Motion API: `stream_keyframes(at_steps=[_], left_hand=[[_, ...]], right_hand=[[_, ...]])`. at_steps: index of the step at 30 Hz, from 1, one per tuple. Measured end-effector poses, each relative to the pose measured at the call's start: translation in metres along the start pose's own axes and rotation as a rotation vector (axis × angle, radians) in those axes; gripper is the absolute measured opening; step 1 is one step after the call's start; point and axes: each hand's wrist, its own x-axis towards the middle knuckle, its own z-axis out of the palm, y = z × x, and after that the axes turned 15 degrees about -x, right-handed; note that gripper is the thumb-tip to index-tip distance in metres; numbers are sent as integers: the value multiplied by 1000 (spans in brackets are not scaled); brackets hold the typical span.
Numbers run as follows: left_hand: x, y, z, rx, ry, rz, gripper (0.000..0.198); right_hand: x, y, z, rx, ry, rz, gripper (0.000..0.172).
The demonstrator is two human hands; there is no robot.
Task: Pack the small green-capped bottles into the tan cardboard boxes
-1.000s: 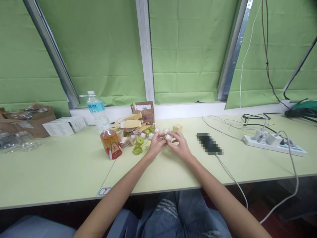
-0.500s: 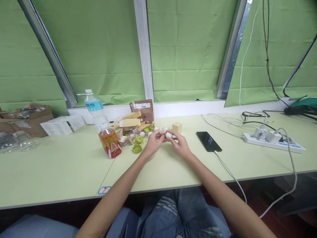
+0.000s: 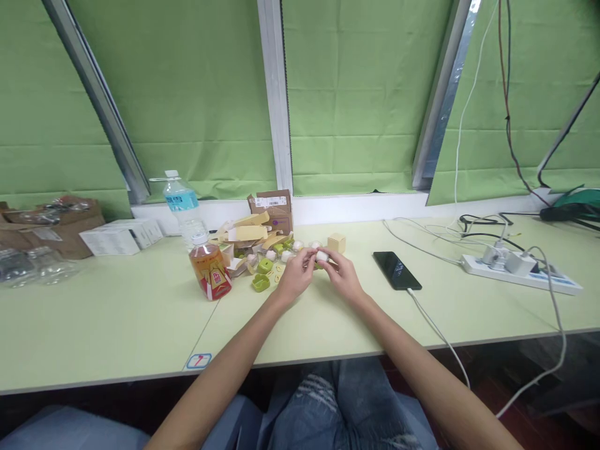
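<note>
Between the fingertips of both hands is a small white rounded piece (image 3: 321, 256), with a bit of green showing beneath it. My left hand (image 3: 299, 272) pinches it from the left, and my right hand (image 3: 341, 272) grips its right side. Just left of my left hand lie hollow green cases (image 3: 261, 283) and small pale yellow rings (image 3: 278, 274). More small white pieces (image 3: 270, 255) are scattered behind them. A small cream box (image 3: 336, 242) stands behind my right hand. The fingers hide part of the held piece.
An orange drink bottle (image 3: 210, 270) and a water bottle (image 3: 182, 203) stand at left. Opened cartons (image 3: 246, 233) pile up behind the cases. A phone (image 3: 396, 270) with a cable lies at right, before a white power strip (image 3: 520, 274). White boxes (image 3: 112, 239) sit far left.
Both hands stay together at the white piece, their fingers shifted slightly around it. Less green shows between them now. The whole view has moved a little.
</note>
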Motion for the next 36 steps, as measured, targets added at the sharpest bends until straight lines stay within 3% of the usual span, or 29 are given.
stream_keyframes(at_steps=[10, 23, 28, 36], left_hand=[[-1, -5, 2, 219, 94, 72, 31], [-3, -4, 0, 252, 105, 139, 26], [-2, 0, -1, 252, 99, 179, 26], [1, 3, 7, 208, 182, 193, 22]], right_hand=[[1, -5, 6, 119, 2, 70, 46], [1, -1, 12, 97, 32, 52, 48], [0, 3, 17, 54, 51, -19, 47], [-3, -1, 19, -51, 125, -119, 42]])
